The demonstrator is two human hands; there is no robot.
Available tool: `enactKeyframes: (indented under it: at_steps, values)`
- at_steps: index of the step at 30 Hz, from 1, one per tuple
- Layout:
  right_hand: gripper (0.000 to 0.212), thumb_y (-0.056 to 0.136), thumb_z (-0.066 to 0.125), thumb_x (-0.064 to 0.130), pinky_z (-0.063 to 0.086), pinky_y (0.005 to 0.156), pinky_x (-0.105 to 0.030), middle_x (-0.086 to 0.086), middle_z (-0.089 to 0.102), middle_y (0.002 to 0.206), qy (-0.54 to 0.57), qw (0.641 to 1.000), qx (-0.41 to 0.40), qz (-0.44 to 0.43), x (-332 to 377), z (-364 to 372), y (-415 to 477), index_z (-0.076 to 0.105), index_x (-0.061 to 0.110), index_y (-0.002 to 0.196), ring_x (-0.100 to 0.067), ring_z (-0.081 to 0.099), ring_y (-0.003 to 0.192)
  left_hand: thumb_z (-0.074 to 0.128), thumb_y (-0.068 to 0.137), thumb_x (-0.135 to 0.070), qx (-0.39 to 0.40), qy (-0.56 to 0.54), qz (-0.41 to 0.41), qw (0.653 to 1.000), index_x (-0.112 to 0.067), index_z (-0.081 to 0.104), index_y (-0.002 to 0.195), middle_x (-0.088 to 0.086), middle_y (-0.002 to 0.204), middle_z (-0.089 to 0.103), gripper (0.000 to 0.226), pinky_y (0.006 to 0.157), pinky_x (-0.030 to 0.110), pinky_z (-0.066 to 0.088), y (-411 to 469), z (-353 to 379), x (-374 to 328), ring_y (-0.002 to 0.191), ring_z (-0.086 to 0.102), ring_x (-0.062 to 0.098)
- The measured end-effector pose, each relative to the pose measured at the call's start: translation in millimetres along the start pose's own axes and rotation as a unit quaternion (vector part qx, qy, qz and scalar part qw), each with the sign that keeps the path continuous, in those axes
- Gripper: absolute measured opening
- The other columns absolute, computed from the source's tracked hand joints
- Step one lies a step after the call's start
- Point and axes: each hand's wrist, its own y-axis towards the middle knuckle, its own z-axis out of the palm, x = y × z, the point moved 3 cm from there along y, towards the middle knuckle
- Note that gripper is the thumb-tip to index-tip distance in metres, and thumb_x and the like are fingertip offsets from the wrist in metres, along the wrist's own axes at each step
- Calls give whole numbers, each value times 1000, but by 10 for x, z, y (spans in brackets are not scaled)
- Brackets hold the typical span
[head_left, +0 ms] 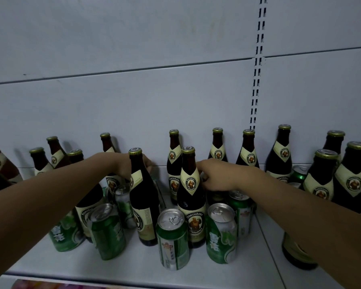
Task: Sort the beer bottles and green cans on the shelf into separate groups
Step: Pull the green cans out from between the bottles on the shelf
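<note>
**A:** Starting at nine o'clock: bottles [39, 161] crowd the back of the shelf [133, 265], with cans [107, 232] mixed in at seven.

**B:** The left hand [124, 165] reaches in just left of centre, behind a tall bottle [144, 205]. Its fingers are hidden, so I can't tell what they hold, if anything.

**A:** Six o'clock, more cans standing among bottles. Nothing's sorted yet, I'd say.

**B:** The right hand [217, 176] is just past centre, fingers curled behind the middle bottle [191, 205]. I can't tell whether they grip anything.

**A:** Bottles run on to three o'clock, with a can or two tucked behind.

**B:** On handling, the glass is likely heavy, hard and breakable, so take it round the body or shoulder. The cans look light, smooth and thin-walled, so wrap the sides gently.
</note>
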Motion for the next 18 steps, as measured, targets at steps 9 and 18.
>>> enactKeyframes:
  at_steps: [9, 18]
  values:
    - [37, 92, 62, 10, 53, 82, -28, 6, 64, 107, 11, 1000, -14, -6, -3, 43, 4, 55, 28, 123, -15, 64, 99, 91, 52, -13, -84, -115, 61, 988, -11, 51, 102, 4, 90, 70, 65, 65, 13, 52, -953, -134, -1921, 78, 68, 16]
    - [38, 92, 62, 11, 51, 82, -27, 7, 62, 108, -2, 1000, -12, 9, -19, 71, 11, 54, 26, 126, -15, 62, 100, 80, 38, -37, -69, -133, 53, 987, -11, 51, 106, -4, 88, 67, 78, 70, 17, 54, -935, -159, -1868, 69, 67, -5]
